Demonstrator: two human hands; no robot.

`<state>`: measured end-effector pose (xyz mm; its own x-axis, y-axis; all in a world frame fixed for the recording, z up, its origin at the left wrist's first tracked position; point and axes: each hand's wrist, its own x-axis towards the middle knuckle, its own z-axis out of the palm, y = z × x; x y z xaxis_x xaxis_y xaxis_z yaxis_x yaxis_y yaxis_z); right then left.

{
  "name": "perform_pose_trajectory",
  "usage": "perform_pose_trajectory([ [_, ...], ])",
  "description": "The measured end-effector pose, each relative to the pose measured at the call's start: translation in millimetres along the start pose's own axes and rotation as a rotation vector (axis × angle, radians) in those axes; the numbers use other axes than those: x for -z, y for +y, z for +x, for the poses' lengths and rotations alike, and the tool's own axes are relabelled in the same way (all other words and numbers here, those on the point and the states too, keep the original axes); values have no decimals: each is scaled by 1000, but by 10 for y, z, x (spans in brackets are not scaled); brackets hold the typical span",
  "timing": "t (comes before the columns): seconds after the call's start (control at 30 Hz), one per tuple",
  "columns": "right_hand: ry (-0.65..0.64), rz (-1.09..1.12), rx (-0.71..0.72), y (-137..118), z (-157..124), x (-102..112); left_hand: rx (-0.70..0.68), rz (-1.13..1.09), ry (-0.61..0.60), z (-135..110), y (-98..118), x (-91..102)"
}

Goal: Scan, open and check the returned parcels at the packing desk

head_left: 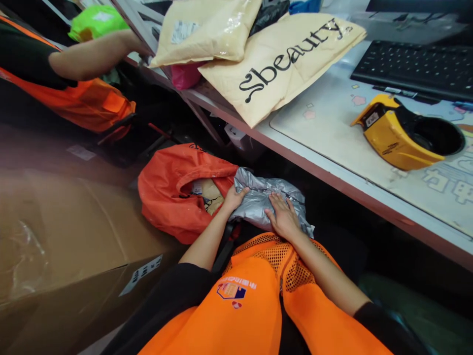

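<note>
A crinkled silver plastic mailer (254, 199) lies across my lap. My left hand (235, 198) grips its left edge, the thumb on top and the other fingers hidden beneath. Flat on the mailer's right part rests my right hand (284, 215), its fingers stretched out. An orange-red sack (173, 192) stands just beyond my left hand with its mouth open. Inside it a tan paper package (211, 192) shows in part.
A large cardboard box (74, 236) fills the left side. On the desk (318, 123) are an "Sbeauty" mailer (291, 59), another tan mailer (207, 29), a yellow tape dispenser (397, 135) and a black keyboard (417, 69). A co-worker's arm (98, 54) reaches in at upper left.
</note>
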<state>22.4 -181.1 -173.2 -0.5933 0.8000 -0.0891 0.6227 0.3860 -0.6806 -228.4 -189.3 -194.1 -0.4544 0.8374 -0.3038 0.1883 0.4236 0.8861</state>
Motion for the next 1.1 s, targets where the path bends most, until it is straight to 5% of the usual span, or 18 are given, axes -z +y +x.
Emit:
perform_pose_trajectory([
  [0.2, -85, 219, 5, -210, -14, 385, 11, 16, -52, -56, 282, 67],
  [0.33, -90, 446, 126, -445, -448, 1141, 30, 11, -103, -73, 222, 207],
  [0.4, 94, 421, 139, -426, -649, 1678, 95, -39, -181, -84, 132, 278],
  [0.5, 673, 91, 20, -129, -633, 2480, 133, -73, -283, -133, 75, 335],
  [0.53, 765, -76, -8, 14, -539, 2680, 128, -73, -300, -150, 88, 338],
  [0.6, 753, -366, -74, 292, -300, 2926, 102, -71, -300, -170, 149, 325],
  [0.73, 557, -636, -150, 544, -22, 3003, 108, -15, -234, -151, 252, 286],
  [0.93, 361, -117, -134, 4, -32, 3390, 227, -3, -147, -9, 99, 262],
  [1.03, 436, 66, -63, -435, 323, 3761, 259, 13, -183, 88, 156, 245],
  [1.1, 546, 131, 3, -682, 756, 3989, 240, 29, -251, 154, 387, 295],
])
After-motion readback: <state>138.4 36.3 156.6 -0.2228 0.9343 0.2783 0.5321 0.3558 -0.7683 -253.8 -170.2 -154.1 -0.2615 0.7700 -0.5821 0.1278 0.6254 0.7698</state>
